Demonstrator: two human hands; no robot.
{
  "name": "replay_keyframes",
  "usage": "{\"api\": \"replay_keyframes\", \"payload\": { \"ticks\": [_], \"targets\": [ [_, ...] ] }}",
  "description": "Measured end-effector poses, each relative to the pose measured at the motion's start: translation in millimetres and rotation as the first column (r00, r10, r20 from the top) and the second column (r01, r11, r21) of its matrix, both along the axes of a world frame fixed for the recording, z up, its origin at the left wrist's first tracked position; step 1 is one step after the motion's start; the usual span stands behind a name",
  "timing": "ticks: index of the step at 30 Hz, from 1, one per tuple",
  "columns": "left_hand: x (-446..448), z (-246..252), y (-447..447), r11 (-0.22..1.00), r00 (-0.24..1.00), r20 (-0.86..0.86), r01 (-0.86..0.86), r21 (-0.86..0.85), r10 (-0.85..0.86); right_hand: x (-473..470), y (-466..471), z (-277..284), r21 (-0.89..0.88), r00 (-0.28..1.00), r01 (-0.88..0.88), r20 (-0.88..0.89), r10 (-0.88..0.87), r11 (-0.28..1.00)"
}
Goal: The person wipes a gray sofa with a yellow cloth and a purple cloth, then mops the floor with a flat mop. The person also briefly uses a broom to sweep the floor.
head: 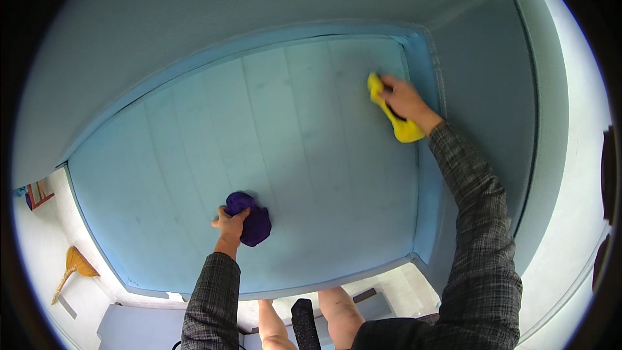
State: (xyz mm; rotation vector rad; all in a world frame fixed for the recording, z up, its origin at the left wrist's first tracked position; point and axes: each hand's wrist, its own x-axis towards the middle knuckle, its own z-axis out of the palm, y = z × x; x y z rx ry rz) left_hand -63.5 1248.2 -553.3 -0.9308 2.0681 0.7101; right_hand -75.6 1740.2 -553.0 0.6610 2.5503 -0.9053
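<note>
My right hand [406, 102] grips a yellow cloth [409, 132] near the far right corner of a light-blue sofa seat base [194, 155]. A dark part shows between the fingers and the cloth; I cannot tell what it is. The hand is slightly blurred. Nearer to me, my left hand [231, 226] holds a bunched dark purple cloth [256, 227] against the blue surface, thumb across it. Faint seams or slats run along this surface, with some darker smudges.
A grey-blue padded backrest [243, 5] rises at the far side, and a padded armrest [486, 82] stands at the right. On the pale floor to the left lies a straw hand broom [77, 266]. A red-framed object [40, 194] is beyond it. Bare legs [337, 313] show at the front edge.
</note>
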Motion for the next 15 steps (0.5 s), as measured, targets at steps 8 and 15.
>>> {"api": "replay_keyframes", "payload": {
  "ticks": [8, 15],
  "targets": [
    [5.4, -7.9, -10.8, 0.997, 0.997, -0.027, 0.066, -0.028, -0.067, -89.6, 18.6, -23.3, 0.364, 0.867, 0.453, 0.034, -0.498, 0.814],
    [6.2, -2.5, -5.0, 0.998, 0.998, -0.006, 0.063, -0.017, -0.063, -62.1, 51.5, -46.9, 0.126, 0.89, 0.456, -0.071, -0.45, 0.881]
  ]
}}
